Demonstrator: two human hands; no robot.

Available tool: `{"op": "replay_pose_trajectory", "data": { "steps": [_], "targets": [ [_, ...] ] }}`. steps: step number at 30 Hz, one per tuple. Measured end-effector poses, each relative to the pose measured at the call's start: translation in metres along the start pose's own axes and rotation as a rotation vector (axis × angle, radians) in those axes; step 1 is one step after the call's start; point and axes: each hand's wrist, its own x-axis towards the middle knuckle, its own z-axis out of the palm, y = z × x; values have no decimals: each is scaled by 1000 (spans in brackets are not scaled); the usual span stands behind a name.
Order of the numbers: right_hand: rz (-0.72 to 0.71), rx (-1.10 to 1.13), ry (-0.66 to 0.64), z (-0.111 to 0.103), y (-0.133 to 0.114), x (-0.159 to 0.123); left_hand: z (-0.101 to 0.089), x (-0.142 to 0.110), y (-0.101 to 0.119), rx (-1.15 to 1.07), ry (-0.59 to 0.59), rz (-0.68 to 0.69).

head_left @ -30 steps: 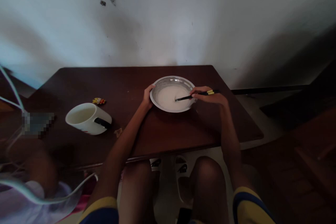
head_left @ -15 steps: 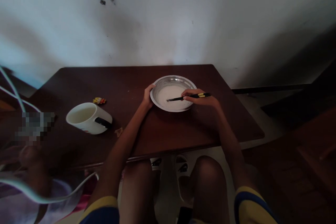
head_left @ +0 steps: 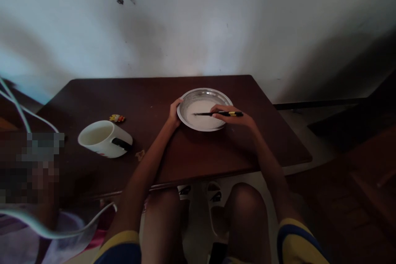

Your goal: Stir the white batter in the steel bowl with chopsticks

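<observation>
A shallow metal bowl (head_left: 186,103) stands on the dark wooden table (head_left: 139,95) with a pale, milky batter (head_left: 201,123) inside. My left hand (head_left: 175,113) is closed on its left rim, thumb on top. From the right, my right hand (head_left: 236,119) reaches over the rim and grips a pair of black chopsticks (head_left: 227,113) with yellow bands near the top. Their tips dip into the batter near the bowl's middle left; whether the two sticks are apart there I cannot tell.
A large white mug (head_left: 105,140) with a black handle stands to the left. Behind it lies a small yellow-and-red figure (head_left: 117,118), and a torn scrap (head_left: 140,155) is near my left forearm. A white cable (head_left: 62,235) loops at lower left beside another person, partly blurred. A wall rises behind.
My right hand and the chopsticks have shifted slightly left, the tips moving left and a little farther away in the batter. My left hand and the bowl stay nearly still.
</observation>
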Motion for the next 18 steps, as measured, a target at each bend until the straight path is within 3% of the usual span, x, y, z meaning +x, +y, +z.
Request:
{"op": "replay_pose_trajectory", "data": {
  "steps": [3,5,8,12,15,18],
  "targets": [
    [111,-56,197,-8,11,-3,-1,0,0,-5,-12,-10],
    [148,-61,240,-21,17,-10,-2,1,0,-4,-20,-15],
    [106,-4,129,-29,14,-15,-3,1,-1,5,-22,-24],
    [6,3,12,-11,0,-6,-2,1,-1,0,-8,-18],
    [63,-46,146,-5,5,0,-1,1,-1,-8,-12,-26],
    [147,-48,305,-17,15,-5,0,0,0,-5,-11,-24]
  ]
}}
